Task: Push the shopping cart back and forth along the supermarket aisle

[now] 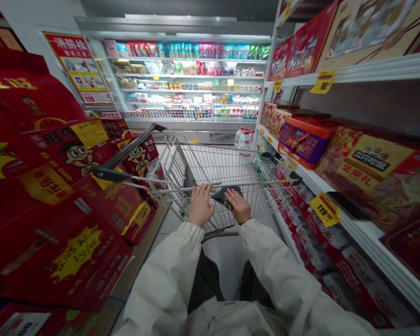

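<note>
A wire shopping cart [213, 153] stands sideways in front of me, its handle bar [133, 148] off to the left. My left hand [200, 206] lies on the cart's near top rail with its fingers stretched out and nothing in them. Close by on the same rail, my right hand [240, 207] presses a dark grey cloth [221, 196] against the wire, its fingers bent over it. Part of the cloth is hidden under that hand. No goods show in the basket.
Stacked red gift boxes [63, 186] rise on the left. A white shelf [381, 67] with boxed goods runs along the right; a dark phone-like slab [348, 206] rests on its lower board. A lit refrigerated display [196, 86] and bottles [245, 143] stand beyond the cart.
</note>
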Tool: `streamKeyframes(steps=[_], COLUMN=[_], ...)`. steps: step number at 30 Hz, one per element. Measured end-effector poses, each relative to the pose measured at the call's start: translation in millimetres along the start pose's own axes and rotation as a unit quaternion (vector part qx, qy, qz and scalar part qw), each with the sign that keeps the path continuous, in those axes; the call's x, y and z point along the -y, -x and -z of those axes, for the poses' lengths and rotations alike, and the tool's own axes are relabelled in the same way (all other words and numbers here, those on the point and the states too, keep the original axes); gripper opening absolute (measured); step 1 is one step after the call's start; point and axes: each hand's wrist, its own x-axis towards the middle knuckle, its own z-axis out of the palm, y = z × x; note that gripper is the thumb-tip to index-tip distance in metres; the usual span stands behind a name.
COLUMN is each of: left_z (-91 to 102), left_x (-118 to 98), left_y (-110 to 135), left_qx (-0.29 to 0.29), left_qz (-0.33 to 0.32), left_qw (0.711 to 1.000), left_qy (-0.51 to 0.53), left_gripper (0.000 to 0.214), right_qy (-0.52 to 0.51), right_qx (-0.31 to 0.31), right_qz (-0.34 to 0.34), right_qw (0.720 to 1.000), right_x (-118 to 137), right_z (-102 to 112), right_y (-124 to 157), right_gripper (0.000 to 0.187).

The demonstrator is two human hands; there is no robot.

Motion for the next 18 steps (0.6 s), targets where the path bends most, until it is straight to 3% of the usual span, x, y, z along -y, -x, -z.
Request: streamKeyframes(steps=[18], left_z=[1.8], left_x=[12.3], left_y=[9.0], left_qx=[-0.009], left_qz=[-0.01], left_qw=[1.0], left_qy=[0.011], left_gripper=[0.068], right_qy=[0.002], right_qx=[-0.001], right_qz=[-0.003], right_qw=[1.0], right_x=[-1.2], right_z=[0.5], right_y=[10.7], right_gripper=[0.07])
